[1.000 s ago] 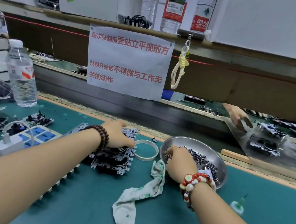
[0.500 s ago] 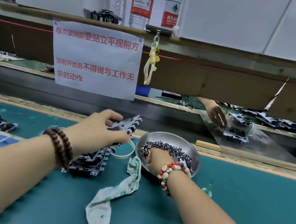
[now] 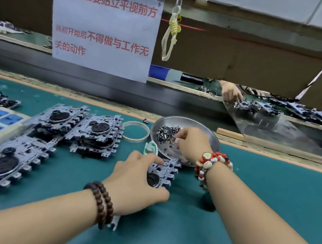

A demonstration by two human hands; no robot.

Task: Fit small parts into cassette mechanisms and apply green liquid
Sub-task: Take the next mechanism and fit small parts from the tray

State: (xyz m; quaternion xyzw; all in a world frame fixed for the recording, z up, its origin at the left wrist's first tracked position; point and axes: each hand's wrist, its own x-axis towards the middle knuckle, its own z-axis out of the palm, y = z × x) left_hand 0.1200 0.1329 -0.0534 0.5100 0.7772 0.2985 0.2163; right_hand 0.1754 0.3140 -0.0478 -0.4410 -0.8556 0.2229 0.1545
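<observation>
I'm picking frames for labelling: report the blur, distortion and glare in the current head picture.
Head view: wide-angle lens bows the shelf edge and bench; motion smear softens the cassette mechanisms at left and the notice's smaller text; the small parts in the metal bowl blur together; pale sheen on the bowl wall; lighting even, soft shadow beneath the right hand.
</observation>
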